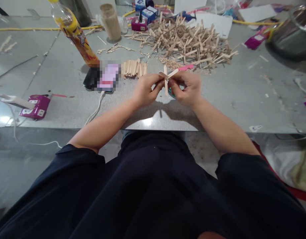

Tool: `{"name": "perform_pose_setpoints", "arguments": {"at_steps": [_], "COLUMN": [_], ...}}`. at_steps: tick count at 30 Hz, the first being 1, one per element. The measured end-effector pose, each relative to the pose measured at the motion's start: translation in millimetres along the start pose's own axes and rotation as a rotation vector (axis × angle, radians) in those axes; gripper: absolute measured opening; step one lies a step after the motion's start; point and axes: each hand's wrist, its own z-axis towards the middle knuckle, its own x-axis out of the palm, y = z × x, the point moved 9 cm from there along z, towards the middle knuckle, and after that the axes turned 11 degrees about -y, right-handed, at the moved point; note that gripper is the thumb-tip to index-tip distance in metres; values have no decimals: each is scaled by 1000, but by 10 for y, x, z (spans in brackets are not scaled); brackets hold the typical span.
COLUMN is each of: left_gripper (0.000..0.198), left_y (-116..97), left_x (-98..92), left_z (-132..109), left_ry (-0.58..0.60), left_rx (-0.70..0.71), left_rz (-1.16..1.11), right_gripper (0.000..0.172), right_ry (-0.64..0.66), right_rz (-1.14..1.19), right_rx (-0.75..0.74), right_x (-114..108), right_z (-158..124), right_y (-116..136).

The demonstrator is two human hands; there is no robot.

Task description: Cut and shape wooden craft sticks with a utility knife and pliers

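Note:
Between my two hands, above the table, is a small cross-shaped piece of wooden sticks (166,85), its arms pointing several ways. My left hand (148,87) pinches it from the left with thumb and fingers. From the right my right hand (187,87) grips it, thumb and fingers pressed together near the crossing. Part of a teal round thing (171,93) shows beneath the right fingers; its kind is hidden. Just beyond the left hand lies a row of short wooden sticks (134,68). A pink tool (185,67) sits partly behind the right hand.
A large heap of joined wooden sticks (190,41) covers the back middle. To the left are a tilted-looking drink bottle (79,38), a jar (110,23), and a phone (108,77) with a white cable. A purple power adapter (38,107) lies near the front left.

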Motion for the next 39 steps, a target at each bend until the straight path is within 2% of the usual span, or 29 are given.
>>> {"name": "perform_pose_setpoints", "arguments": {"at_steps": [5,7,10,13,17,25,31,39], "left_gripper": [24,26,27,38,40,35,33,35], "left_y": [0,39,70,94,98,-42,-35,-10], "left_x": [-1,5,53,48,48,4,17,7], "left_z": [54,90,93,85,87,87,91,70], "left_ry": [78,126,240,274,294,262,301,316], "left_rx": [77,160,366,485,509,492,429,514], "left_rz": [24,66,166,220,265,290,254,282], "right_gripper": [73,65,52,52,56,43,48,34], "right_ry": [4,24,60,46,26,-16,12,41], "right_rz": [17,14,15,77,68,47,72,67], "right_rx": [-57,-49,-3,30,3,-76,-26,-4], "right_x": [-28,-37,-32,-26,11,-18,-16,12], "right_z": [19,13,-4,-11,-8,20,48,2], "right_y": [23,34,37,46,77,116,45,18]}}
